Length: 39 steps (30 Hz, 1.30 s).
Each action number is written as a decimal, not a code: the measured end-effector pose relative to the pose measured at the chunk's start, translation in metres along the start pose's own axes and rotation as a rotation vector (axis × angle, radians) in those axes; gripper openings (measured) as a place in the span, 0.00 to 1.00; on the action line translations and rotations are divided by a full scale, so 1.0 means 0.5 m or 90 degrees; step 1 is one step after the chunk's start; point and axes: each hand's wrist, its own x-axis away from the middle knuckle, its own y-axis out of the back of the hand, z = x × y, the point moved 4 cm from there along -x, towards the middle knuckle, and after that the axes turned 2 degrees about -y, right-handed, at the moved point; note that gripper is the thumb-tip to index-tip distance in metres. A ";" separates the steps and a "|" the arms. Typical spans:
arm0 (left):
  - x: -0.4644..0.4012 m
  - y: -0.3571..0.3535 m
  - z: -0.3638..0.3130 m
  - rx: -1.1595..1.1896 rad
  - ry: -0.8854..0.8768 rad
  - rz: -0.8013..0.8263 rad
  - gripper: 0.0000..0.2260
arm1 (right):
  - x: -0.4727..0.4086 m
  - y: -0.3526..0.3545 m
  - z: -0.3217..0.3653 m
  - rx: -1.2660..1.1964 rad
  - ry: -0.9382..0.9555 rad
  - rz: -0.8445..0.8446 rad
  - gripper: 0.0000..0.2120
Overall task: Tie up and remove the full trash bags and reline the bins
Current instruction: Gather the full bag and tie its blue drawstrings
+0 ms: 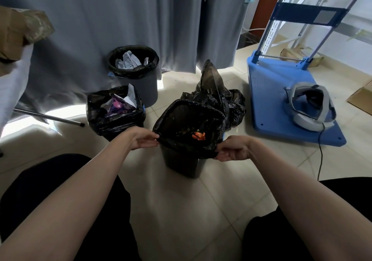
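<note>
Bin liner point(182, 150) rim between left hand point(144, 139) and right hand point(233, 150).

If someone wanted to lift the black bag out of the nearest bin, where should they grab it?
Probably at the folded-over rim of the black bag, on opposite sides, from above and outside. The plastic laps over the edge of the nearest bin there, so it offers loose film to pinch. The left hand and right hand already pinch the near edge at its two corners.

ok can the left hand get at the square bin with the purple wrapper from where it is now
Probably yes. The left hand pinches the near bin's liner, and the square bin stands just beyond it with nothing between; it would have to let go first.
</note>
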 end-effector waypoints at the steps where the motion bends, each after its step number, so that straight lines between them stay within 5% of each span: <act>1: -0.002 0.000 -0.001 0.009 -0.004 -0.014 0.02 | 0.004 -0.007 0.002 -0.013 0.002 0.009 0.02; 5: -0.007 -0.005 -0.004 0.027 -0.005 -0.020 0.02 | 0.003 -0.027 -0.002 -0.026 -0.002 0.032 0.12; 11: 0.000 -0.024 -0.008 0.038 0.010 0.014 0.02 | -0.004 -0.045 0.001 -0.066 -0.011 0.016 0.07; 20: 0.010 -0.036 -0.020 0.002 -0.005 -0.018 0.02 | -0.023 -0.028 0.019 -0.181 0.092 -0.388 0.07; 26: 0.022 -0.027 -0.049 -0.027 -0.057 -0.122 0.02 | 0.000 -0.016 0.048 -0.251 0.127 -0.372 0.04; 31: 0.020 -0.022 -0.071 0.002 -0.100 -0.153 0.09 | 0.017 -0.009 0.054 -0.218 0.131 -0.274 0.14; 34: -0.001 -0.013 -0.086 -0.099 -0.159 -0.205 0.13 | -0.008 0.047 0.067 -0.226 0.155 -0.418 0.23; 39: -0.030 -0.019 -0.075 -0.191 -0.151 -0.169 0.06 | -0.047 0.093 0.125 -0.113 0.238 -0.498 0.10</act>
